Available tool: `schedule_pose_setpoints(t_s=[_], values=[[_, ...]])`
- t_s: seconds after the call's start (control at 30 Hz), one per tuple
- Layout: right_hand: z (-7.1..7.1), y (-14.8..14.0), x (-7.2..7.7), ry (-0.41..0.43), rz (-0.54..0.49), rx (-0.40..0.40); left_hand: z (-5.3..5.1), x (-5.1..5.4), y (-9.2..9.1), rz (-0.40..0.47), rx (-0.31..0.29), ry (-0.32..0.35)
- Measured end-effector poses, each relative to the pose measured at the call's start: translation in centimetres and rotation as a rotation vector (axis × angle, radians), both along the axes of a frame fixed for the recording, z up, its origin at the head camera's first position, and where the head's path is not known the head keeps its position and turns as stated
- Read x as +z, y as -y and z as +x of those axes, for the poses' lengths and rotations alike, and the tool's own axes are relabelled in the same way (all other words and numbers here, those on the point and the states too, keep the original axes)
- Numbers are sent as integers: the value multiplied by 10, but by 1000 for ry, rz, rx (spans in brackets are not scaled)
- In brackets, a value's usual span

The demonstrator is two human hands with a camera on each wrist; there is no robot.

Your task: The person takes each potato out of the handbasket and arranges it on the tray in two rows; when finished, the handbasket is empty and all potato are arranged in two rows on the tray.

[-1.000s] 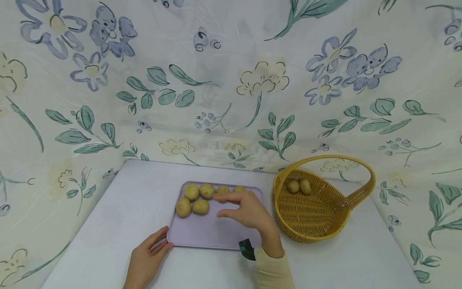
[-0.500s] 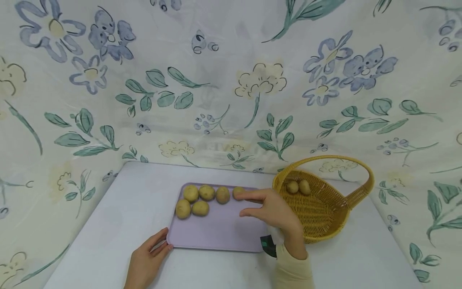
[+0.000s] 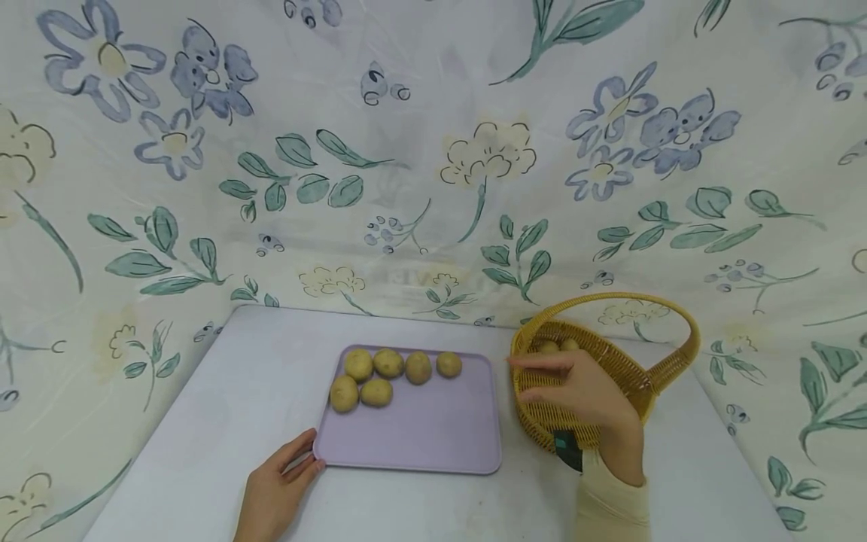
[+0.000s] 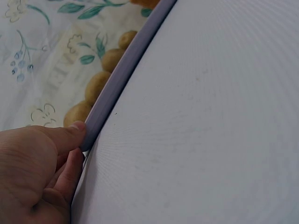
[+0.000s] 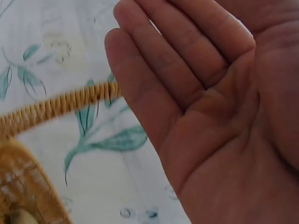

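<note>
On the lilac tray (image 3: pixel 413 436), several potatoes (image 3: pixel 376 392) lie in two rows toward its back and left. My left hand (image 3: pixel 274 489) holds the tray's front left corner between thumb and fingers; the left wrist view shows the thumb of this hand (image 4: pixel 42 168) against the tray's rim (image 4: pixel 112 88). My right hand (image 3: pixel 589 395) is above the left part of the wicker basket (image 3: pixel 626 361), thumb and fingers spread apart, nothing between them. Two potatoes in the basket (image 3: pixel 569 345) are partly hidden behind it. The right wrist view shows an empty palm (image 5: pixel 210 135).
The basket's tall handle (image 3: pixel 609 296) arches over it, to the right of the tray. Both stand on a white table (image 3: pixel 406 508). A floral cloth (image 3: pixel 406 150) hangs behind the table and at its sides.
My right hand has moved right, from over the tray to over the basket, uncovering the potatoes at the tray's back right. My left hand stays at the tray corner.
</note>
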State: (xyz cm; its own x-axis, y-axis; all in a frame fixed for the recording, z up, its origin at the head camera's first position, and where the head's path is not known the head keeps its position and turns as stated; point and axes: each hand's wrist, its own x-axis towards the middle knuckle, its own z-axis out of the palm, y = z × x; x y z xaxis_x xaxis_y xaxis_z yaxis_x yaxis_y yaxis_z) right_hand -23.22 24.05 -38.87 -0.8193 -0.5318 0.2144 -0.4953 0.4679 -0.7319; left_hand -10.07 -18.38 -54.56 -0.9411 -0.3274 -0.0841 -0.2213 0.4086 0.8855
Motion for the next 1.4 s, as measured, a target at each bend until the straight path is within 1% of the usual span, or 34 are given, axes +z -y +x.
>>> schedule_pose_setpoints(t_s=[0.07,0.2,0.33,0.47,0.63,0.7,0.87,1.0,1.1,1.23,1.33,1.4], values=[[-4,-11,-1,19,-7,-19,0,-1,0,1,0,-2],[-12,-33,-4,84,-16,-68,0,-1,0,-1,1,-7],[-21,-51,-7,100,-36,-96,0,-1,0,-4,5,-12],[-29,-62,-10,89,-19,-138,0,-1,0,2,8,-8],[-36,-71,-13,84,4,-187,1,-2,1,10,3,0],[-39,-74,-15,70,8,-207,2,-3,1,12,-1,-1],[-47,-79,-21,49,14,-267,2,-4,0,13,-9,-16],[-54,-82,-23,38,22,-300,1,-4,0,2,-11,-26],[-57,-83,-24,41,31,-312,1,-4,1,-7,-19,-30],[-60,-85,-24,60,69,-356,0,-3,1,-17,-26,-41],[-63,-85,-24,87,86,-386,-1,-3,2,-27,-20,-41],[-64,-86,-26,110,81,-394,0,-3,3,-32,-18,-38]])
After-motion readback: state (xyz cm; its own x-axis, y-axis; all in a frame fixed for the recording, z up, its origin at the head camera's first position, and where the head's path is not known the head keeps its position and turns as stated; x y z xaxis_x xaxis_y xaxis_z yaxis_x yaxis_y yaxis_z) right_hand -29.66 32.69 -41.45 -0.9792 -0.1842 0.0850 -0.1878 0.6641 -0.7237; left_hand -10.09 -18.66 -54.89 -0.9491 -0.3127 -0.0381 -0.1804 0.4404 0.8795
